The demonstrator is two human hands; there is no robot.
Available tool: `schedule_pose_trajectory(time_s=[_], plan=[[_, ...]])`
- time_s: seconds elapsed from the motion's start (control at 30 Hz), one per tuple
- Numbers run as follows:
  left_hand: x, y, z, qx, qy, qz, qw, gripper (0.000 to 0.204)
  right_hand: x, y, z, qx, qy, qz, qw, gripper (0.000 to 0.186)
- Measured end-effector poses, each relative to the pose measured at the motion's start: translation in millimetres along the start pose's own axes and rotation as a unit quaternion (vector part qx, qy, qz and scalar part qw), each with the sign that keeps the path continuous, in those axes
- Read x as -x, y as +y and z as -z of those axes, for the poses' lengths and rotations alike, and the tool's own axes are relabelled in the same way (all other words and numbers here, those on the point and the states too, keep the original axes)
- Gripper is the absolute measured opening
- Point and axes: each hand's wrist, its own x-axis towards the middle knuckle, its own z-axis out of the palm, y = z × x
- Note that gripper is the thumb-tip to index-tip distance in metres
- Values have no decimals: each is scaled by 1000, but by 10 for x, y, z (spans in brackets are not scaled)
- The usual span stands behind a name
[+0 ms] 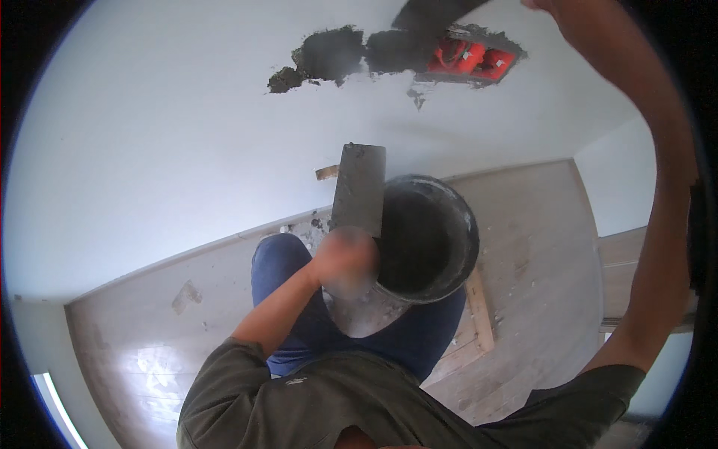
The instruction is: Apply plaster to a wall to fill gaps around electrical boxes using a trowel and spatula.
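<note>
My left hand (344, 262), blurred, is closed at the lower end of a flat rectangular plastering trowel (360, 187) with grey smears on its blade. It is beside the left rim of a round black bucket (471, 239), whose inside looks dark grey. My right hand (544, 4) reaches up to the wall and is mostly cut off by the top edge. Near it a dark trowel blade (437, 13) lies over the wall patch; its handle is out of view. Dark wet mortar (329, 54) fills the left part of the patch, and red electrical boxes (471, 58) show in the recess at its right.
The white wall (187, 135) rises before my bent knees (277, 262). A small wooden piece (327, 173) is by the wall, left of the trowel. Crumbs and splashes lie on the wood-look floor (531, 262). A light wooden board (479, 314) lies right of my legs.
</note>
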Motion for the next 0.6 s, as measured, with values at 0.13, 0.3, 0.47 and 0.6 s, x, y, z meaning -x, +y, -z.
schedule_pose_trajectory(time_s=[0.13, 0.3, 0.47, 0.6], plan=[[-33, 4, 12, 1, -8, -8, 1000, 11, 147, -145, -418, -302, 331, 94, 889, 15], [-8, -37, 51, 12, 16, -16, 1000, 12, -219, -434, 300, -12, -190, 91, 978, 13], [-81, 6, -10, 26, -17, -24, 999, 13, -192, -316, 401, 88, -266, -19, 960, 12], [-51, 31, 48, 15, 6, -14, 1000, 12, -181, -288, 289, 84, -249, -59, 963, 13]])
